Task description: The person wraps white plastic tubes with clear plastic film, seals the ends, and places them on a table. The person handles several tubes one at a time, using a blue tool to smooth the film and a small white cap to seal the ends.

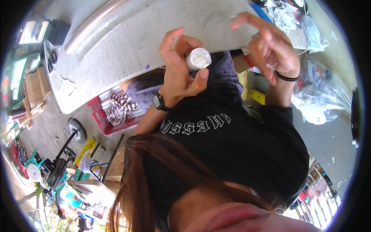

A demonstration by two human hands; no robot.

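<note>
My left hand [181, 68], a watch on its wrist, is closed around a white cylinder [199, 59]. The cylinder's round end, under what looks like clear wrinkled film, faces up towards me. Its far part is hidden behind my fingers and palm. To the right my right hand [271, 49] is raised with its fingers apart and curled, blurred by motion. Small pale glints show at its fingers; I cannot tell what they are. Both hands are above my lap at the near edge of a worn white table [139, 43].
A long shiny tube [89, 26] lies across the table's left part, with black scissors [51, 61] by its edge. Below stands a red plastic crate [108, 127] holding white tubes and a striped cloth [121, 107]. Clear plastic bags [321, 90] hang at right. A pedestal fan [58, 172] stands at lower left.
</note>
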